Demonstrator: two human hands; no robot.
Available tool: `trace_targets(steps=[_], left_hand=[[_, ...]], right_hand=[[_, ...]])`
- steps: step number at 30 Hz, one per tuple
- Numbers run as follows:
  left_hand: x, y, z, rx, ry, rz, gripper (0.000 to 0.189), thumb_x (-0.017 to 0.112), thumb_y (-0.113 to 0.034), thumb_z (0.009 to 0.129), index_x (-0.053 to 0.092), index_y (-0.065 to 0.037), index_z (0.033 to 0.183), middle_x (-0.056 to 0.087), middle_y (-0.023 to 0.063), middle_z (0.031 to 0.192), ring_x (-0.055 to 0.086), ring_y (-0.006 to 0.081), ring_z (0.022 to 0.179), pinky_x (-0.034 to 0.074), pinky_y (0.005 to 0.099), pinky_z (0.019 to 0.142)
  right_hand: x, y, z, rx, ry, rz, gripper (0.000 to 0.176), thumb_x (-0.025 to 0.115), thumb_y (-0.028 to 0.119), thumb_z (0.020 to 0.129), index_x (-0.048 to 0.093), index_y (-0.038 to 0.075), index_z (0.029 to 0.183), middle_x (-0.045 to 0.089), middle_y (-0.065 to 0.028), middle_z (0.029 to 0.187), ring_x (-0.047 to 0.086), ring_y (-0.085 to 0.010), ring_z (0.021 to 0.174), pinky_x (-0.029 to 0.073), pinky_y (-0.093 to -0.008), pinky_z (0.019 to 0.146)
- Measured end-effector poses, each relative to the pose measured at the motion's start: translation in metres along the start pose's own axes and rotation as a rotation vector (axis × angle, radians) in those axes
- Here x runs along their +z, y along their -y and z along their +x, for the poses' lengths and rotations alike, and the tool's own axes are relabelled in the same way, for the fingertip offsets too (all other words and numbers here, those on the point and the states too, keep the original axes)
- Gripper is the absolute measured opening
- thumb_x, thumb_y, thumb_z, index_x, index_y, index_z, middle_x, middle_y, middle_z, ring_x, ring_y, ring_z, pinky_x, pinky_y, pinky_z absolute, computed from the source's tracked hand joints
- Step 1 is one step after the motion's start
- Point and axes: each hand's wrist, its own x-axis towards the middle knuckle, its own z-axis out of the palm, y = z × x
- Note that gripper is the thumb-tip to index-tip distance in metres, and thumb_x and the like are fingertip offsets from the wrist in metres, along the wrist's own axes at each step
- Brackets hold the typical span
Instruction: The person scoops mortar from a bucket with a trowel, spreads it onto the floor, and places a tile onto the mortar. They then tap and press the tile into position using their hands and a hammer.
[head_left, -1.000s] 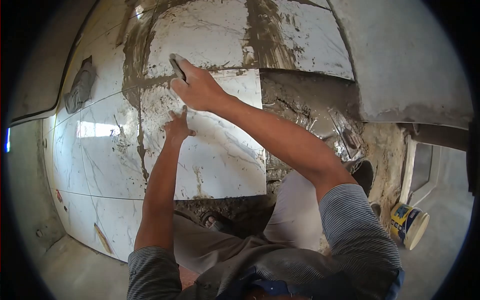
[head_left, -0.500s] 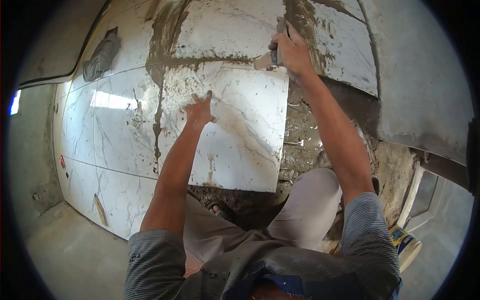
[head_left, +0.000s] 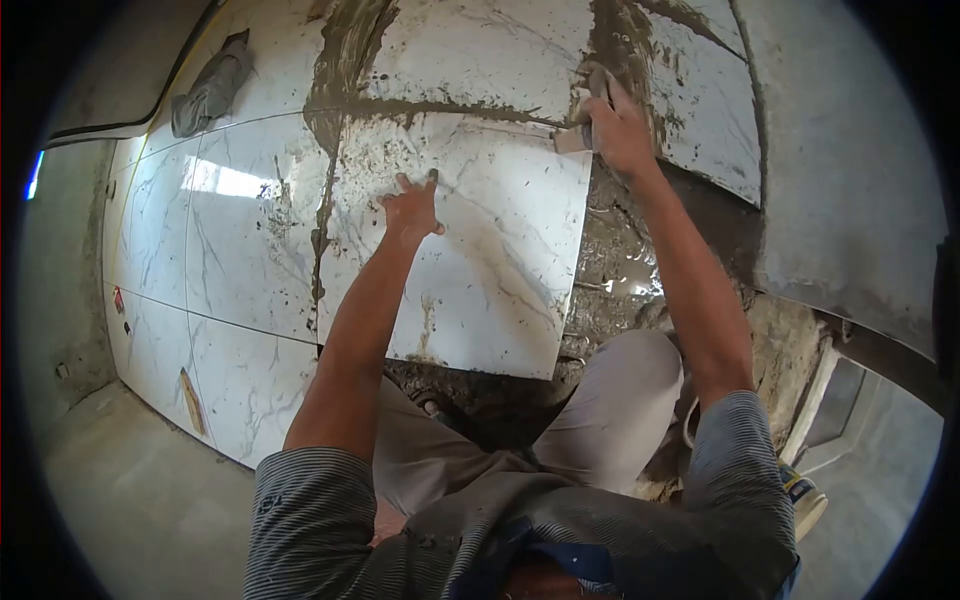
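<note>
My left hand (head_left: 411, 208) rests with spread fingers on a white marbled tile (head_left: 480, 270) that is spattered with grey mortar. In my right hand (head_left: 622, 135) is a putty knife, gripped by its handle. Its flat blade (head_left: 573, 141) points left and lies at the far right corner of that tile, close to the mortar-smeared joint (head_left: 470, 108). Another marbled tile (head_left: 480, 50) lies beyond the joint.
Wet mortar (head_left: 615, 255) borders the tile on the right. A grey cloth (head_left: 213, 88) lies on the tiles at upper left. A wooden piece (head_left: 192, 402) is at lower left, and a bucket (head_left: 805, 500) stands at lower right.
The putty knife in my right hand has shifted slightly right relative to the tile's far edge. My left hand stays spread on the tile. The whole view has shifted slightly.
</note>
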Motion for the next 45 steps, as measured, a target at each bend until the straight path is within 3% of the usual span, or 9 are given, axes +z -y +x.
trace_targets(steps=[3,7,12,22,30,40,41,43,45], left_hand=[[0.002,0.003,0.007,-0.041,0.041,-0.006,0.108,0.081,-0.038,0.059,0.016,-0.02,0.143,0.029,0.0346,0.135,0.033,0.0455,0.126,0.029,0.0648,0.094],[0.003,0.003,0.0,-0.011,0.056,0.005,0.107,0.08,-0.038,0.059,0.017,-0.022,0.143,0.023,0.0366,0.137,0.039,0.0463,0.122,0.03,0.0638,0.095],[0.007,0.006,0.004,0.018,0.001,-0.006,0.105,0.081,-0.035,0.059,0.019,-0.02,0.143,0.022,0.0372,0.137,0.042,0.0429,0.121,0.028,0.0638,0.096],[0.0,0.002,0.001,-0.017,-0.004,-0.033,0.105,0.081,-0.032,0.058,0.021,-0.02,0.143,0.02,0.0366,0.138,0.042,0.0415,0.121,0.025,0.063,0.099],[-0.004,0.004,-0.003,-0.019,0.049,-0.026,0.106,0.081,-0.033,0.059,0.018,-0.019,0.143,0.02,0.0364,0.138,0.04,0.0403,0.123,0.026,0.0626,0.098],[-0.003,0.004,0.001,0.01,0.065,0.011,0.107,0.08,-0.039,0.059,0.017,-0.019,0.143,0.023,0.0363,0.138,0.042,0.0389,0.122,0.031,0.0606,0.095],[-0.002,0.004,0.004,0.033,0.067,0.01,0.107,0.08,-0.039,0.059,0.017,-0.019,0.143,0.023,0.0363,0.138,0.042,0.0389,0.122,0.031,0.0606,0.095],[0.002,0.004,0.0,0.001,0.013,0.022,0.109,0.081,-0.04,0.057,0.018,-0.021,0.143,0.023,0.0365,0.137,0.046,0.0392,0.119,0.032,0.0601,0.095],[-0.001,0.002,-0.001,0.006,0.012,0.033,0.108,0.081,-0.039,0.057,0.019,-0.021,0.143,0.023,0.0368,0.137,0.048,0.0392,0.117,0.032,0.0599,0.095]], right_hand=[[-0.01,0.052,-0.018,0.069,0.089,0.263,0.056,0.052,0.025,0.082,0.041,0.005,0.133,0.06,-0.0142,0.098,0.057,-0.0182,0.082,0.046,-0.0308,0.077],[0.007,0.046,-0.008,0.071,0.093,0.076,0.058,0.053,0.027,0.081,0.041,0.005,0.133,0.06,-0.016,0.1,0.057,-0.0194,0.083,0.045,-0.0311,0.079],[0.026,0.051,-0.005,0.02,0.153,0.407,0.057,0.053,0.026,0.081,0.042,0.003,0.132,0.06,-0.0146,0.092,0.056,-0.0184,0.08,0.045,-0.0304,0.076],[0.083,0.077,0.006,0.005,0.229,0.335,0.058,0.052,0.027,0.08,0.042,0.001,0.131,0.057,-0.0115,0.077,0.053,-0.0184,0.071,0.044,-0.0304,0.071],[0.13,0.093,0.023,-0.049,0.216,0.346,0.06,0.053,0.027,0.077,0.042,-0.003,0.129,0.06,-0.0175,0.091,0.056,-0.02,0.078,0.045,-0.0324,0.076],[0.13,0.115,0.008,-0.09,0.193,0.296,0.06,0.048,0.032,0.079,0.041,-0.001,0.129,0.055,-0.0285,0.113,0.054,-0.0379,0.106,0.04,-0.039,0.092],[0.131,0.11,0.009,-0.079,0.178,0.282,0.06,0.048,0.032,0.079,0.041,-0.001,0.129,0.055,-0.0285,0.113,0.054,-0.0379,0.106,0.04,-0.039,0.092],[0.13,0.096,0.007,-0.1,0.137,0.18,0.055,0.053,0.026,0.082,0.043,0.005,0.131,0.059,-0.0108,0.087,0.054,-0.0168,0.076,0.045,-0.0298,0.072],[0.117,0.09,0.011,-0.073,0.141,0.23,0.057,0.052,0.029,0.08,0.043,0.002,0.129,0.058,-0.0191,0.099,0.055,-0.0259,0.09,0.043,-0.0337,0.081]])
